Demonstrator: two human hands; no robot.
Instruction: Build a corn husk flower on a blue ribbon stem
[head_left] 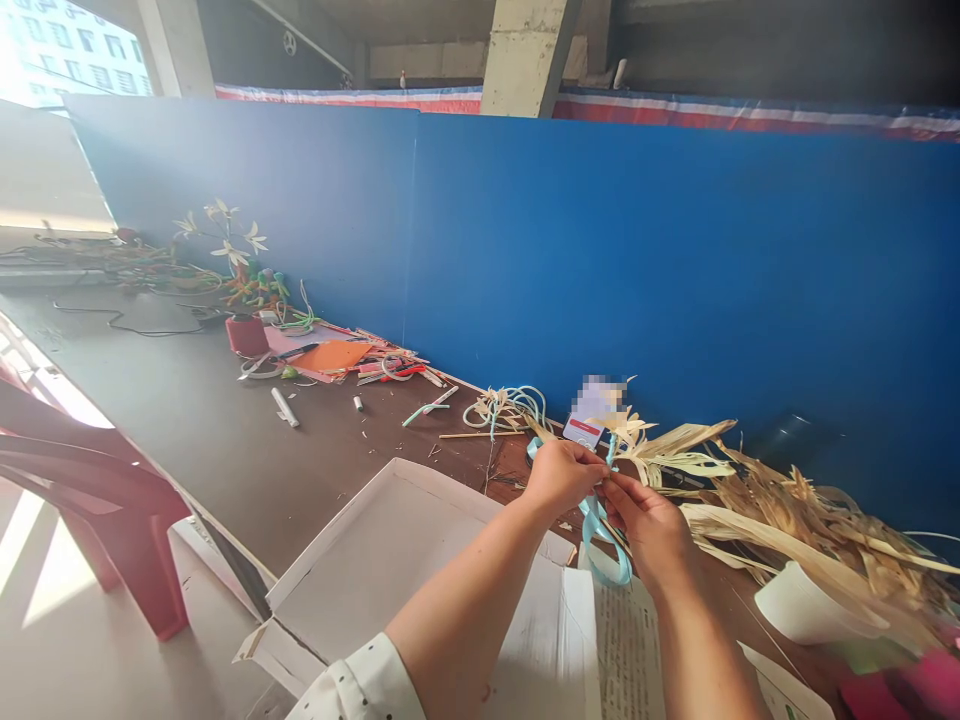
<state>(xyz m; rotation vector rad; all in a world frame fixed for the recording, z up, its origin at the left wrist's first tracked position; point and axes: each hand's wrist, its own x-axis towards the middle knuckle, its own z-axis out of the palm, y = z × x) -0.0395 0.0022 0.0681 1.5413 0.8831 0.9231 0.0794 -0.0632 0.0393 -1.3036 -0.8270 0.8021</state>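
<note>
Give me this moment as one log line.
left hand: pinching thin light-blue stem | right hand: same | glossy light-blue ribbon: looped below

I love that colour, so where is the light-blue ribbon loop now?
In the head view, the light-blue ribbon loop hangs right of centre, below the left hand and beside the right hand.

Corn husks (709,440) lie right of my right hand (651,532), a phone (584,431) behind my left hand (564,472), a cardboard box (397,535) beneath my left forearm (480,595), a chair (146,530) left of the table (187,375).
</note>
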